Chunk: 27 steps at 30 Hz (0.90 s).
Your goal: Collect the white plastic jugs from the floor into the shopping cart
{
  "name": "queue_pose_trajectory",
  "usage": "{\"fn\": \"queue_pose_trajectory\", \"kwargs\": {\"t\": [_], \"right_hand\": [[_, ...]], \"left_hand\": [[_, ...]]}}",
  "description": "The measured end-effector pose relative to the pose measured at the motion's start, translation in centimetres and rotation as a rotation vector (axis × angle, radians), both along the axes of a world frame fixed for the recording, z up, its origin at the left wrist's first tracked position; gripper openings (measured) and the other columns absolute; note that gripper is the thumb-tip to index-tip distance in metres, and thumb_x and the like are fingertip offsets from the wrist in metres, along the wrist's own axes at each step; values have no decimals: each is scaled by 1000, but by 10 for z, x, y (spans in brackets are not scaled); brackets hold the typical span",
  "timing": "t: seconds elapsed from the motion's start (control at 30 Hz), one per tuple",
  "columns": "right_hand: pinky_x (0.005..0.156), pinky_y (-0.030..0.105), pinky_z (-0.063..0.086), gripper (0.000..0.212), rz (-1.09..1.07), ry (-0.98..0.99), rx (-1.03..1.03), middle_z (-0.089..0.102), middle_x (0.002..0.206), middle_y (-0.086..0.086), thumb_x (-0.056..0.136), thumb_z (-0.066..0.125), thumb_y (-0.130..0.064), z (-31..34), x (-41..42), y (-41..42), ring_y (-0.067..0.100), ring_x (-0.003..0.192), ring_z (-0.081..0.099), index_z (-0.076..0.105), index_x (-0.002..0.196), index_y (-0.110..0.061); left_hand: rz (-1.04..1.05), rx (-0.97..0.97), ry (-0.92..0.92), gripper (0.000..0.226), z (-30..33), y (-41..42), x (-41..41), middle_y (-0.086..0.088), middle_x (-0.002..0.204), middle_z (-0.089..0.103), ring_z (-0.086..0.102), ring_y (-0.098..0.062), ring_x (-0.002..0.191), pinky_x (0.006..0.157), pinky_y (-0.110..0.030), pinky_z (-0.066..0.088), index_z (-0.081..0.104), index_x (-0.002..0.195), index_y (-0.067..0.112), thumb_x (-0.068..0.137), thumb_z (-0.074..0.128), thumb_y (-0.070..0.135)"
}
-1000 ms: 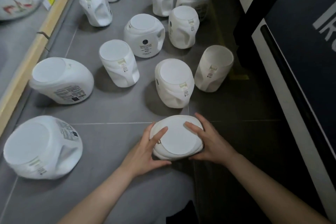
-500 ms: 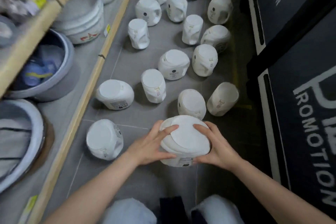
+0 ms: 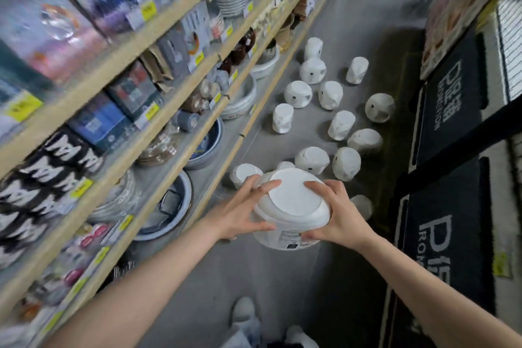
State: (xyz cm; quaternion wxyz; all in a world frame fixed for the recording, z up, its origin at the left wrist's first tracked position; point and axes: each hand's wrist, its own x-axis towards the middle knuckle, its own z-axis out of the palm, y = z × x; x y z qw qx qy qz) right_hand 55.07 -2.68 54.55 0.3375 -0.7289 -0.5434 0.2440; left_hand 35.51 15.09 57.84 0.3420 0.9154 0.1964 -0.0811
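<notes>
I hold one white jug (image 3: 291, 209) upside down between both palms, my left hand (image 3: 243, 213) curled round its left side and my right hand (image 3: 339, 216) round its right, flat base toward me, clear of the grey floor (image 3: 282, 271). Beyond this jug, the other jugs (image 3: 312, 160) stand scattered on the floor, wooden shelves (image 3: 158, 110) to its left and a black mat (image 3: 449, 234) to its right.

**A shop aisle**

This is a retail store. Long wooden shelves (image 3: 180, 99) run down the left, their front edges lined with yellow price tags (image 3: 149, 10). Packaged goods (image 3: 99, 121), stacked plates (image 3: 233, 0) and bowls (image 3: 207, 144) fill the tiers. A grey tiled floor (image 3: 282, 277) forms the aisle, and a dark promotion mat (image 3: 449, 234) with white lettering lies on the right.
</notes>
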Motion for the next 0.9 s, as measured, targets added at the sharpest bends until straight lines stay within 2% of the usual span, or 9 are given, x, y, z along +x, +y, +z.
{"fn": "queue_pose_trajectory", "kwargs": {"t": [0.13,0.2,0.27,0.33,0.4,0.57,0.67,0.77,0.9], "right_hand": [[103,23,30,94,60,68,73,33,123,-5,47,81,-60,49,-19,9,3,119,32,36,129,-50],[102,9,24,93,152,74,103,37,120,1,46,80,-59,65,-29,15,1,117,31,38,128,-45],[97,1,21,92,250,62,129,39,116,-5,46,79,-59,81,-40,21,2,112,33,38,127,-44],[94,-2,21,90,330,66,123,38,116,-11,45,78,-60,94,-54,28,-5,113,33,37,125,-47],[94,-3,22,91,408,87,105,37,119,-10,44,79,-60,101,-71,35,-7,116,33,37,124,-51],[96,1,26,93,597,114,72,38,122,-4,39,80,-58,124,-133,53,-9,117,34,41,122,-50],[100,15,30,93,740,134,50,36,126,-5,38,82,-54,137,-192,51,4,121,36,41,121,-54],[100,21,32,93,846,189,45,38,126,-7,38,86,-48,143,-254,40,-1,119,35,44,121,-54],[103,31,39,93,939,270,12,42,130,-7,36,89,-44,141,-347,15,4,121,41,49,119,-52]], "left_hand": [[139,19,-100,83,47,-9,-41,8,152,10,13,-1,139,116,-38,23,6,135,64,76,64,57],[198,60,-123,82,64,-23,-61,9,152,13,8,10,133,114,-25,16,8,137,60,81,67,49],[290,92,-128,82,75,-38,-81,7,153,12,10,3,138,112,-27,17,8,139,57,82,67,46],[408,102,-145,82,83,-53,-105,4,151,15,16,-10,142,116,-40,23,10,138,58,77,65,54],[490,118,-173,82,87,-67,-131,5,145,22,27,-13,136,112,-43,30,12,138,56,71,59,63],[707,176,-215,87,99,-104,-198,7,138,24,29,-13,129,109,-40,33,12,138,55,71,67,60],[853,219,-257,87,105,-140,-255,6,140,25,29,-12,128,109,-37,32,14,140,54,72,68,59],[993,267,-319,82,107,-182,-312,10,141,24,26,-9,131,111,-34,30,18,141,52,75,66,58],[1212,367,-443,75,103,-249,-389,10,132,31,30,-3,124,104,-13,26,25,141,44,77,61,59]]}}
